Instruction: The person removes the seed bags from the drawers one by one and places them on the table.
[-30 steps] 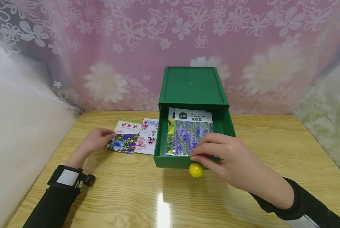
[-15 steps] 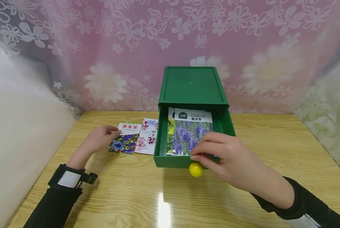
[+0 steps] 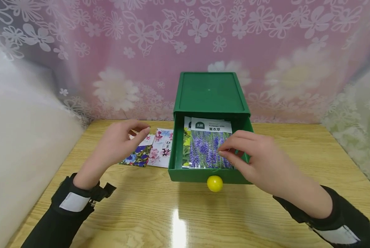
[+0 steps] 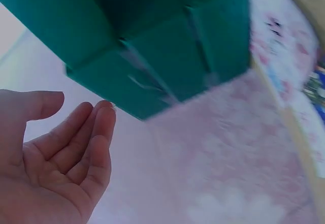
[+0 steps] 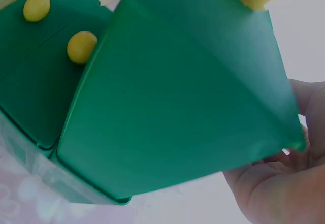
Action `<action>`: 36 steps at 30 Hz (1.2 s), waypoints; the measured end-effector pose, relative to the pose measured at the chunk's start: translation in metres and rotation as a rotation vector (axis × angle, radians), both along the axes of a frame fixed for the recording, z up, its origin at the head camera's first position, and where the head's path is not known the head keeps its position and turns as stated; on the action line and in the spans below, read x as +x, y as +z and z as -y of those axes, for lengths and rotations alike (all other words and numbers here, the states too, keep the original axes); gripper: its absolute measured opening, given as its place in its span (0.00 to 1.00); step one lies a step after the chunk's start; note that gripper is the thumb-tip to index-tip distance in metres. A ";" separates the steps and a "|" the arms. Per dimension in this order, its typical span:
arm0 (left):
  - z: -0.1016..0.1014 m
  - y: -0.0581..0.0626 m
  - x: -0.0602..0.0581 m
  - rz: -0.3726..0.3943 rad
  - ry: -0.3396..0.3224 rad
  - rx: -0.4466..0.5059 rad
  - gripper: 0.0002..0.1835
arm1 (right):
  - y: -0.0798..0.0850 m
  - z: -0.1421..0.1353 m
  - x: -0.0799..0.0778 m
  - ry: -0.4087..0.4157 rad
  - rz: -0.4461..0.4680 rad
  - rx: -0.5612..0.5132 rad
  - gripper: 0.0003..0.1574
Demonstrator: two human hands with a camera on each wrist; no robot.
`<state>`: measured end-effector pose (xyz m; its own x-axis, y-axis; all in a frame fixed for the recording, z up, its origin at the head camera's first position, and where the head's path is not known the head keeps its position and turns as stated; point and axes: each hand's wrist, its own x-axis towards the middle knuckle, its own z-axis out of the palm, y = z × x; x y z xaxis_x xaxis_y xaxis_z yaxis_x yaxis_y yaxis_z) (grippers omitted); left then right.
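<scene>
The top drawer (image 3: 191, 175) of a green cabinet (image 3: 209, 92) is pulled out. Inside, a lavender seed packet (image 3: 205, 148) overlaps one with yellow flowers (image 3: 186, 151). My right hand (image 3: 262, 156) hovers over the drawer's right side, thumb and fingertips close together above the lavender packet, gripping nothing. In the right wrist view the drawer's underside hides part of that hand (image 5: 284, 183). Left of the cabinet, my left hand (image 3: 119, 146) is raised with loosely bent fingers, partly covering a blue-flower seed packet (image 3: 142, 156). Its palm (image 4: 61, 178) holds nothing in the left wrist view.
A pink-flower packet (image 3: 160, 150) lies between the blue-flower packet and the cabinet. The open drawer sticks out over the wooden table (image 3: 141, 206) with its yellow knob (image 3: 215, 184) in front. More knobbed drawers (image 5: 82, 47) sit beneath it. A floral curtain (image 3: 160, 51) hangs behind.
My left hand has lifted away from the blue-flower packet and moved right and farther back. My right hand has left the drawer's front edge, shifting slightly up and right.
</scene>
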<state>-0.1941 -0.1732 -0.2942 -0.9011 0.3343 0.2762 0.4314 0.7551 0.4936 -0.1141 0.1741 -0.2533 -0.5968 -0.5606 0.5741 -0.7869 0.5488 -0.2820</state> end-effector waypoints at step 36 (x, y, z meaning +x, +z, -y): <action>-0.113 0.045 -0.002 -0.317 -0.353 -0.544 0.20 | -0.006 0.002 -0.043 -0.269 0.010 0.574 0.16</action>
<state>-0.1958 -0.0599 -0.2490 -0.6180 0.7553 0.2181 0.7553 0.6474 -0.1019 -0.1575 0.1718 -0.2594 -0.7636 -0.6070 0.2201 -0.5991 0.7932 0.1090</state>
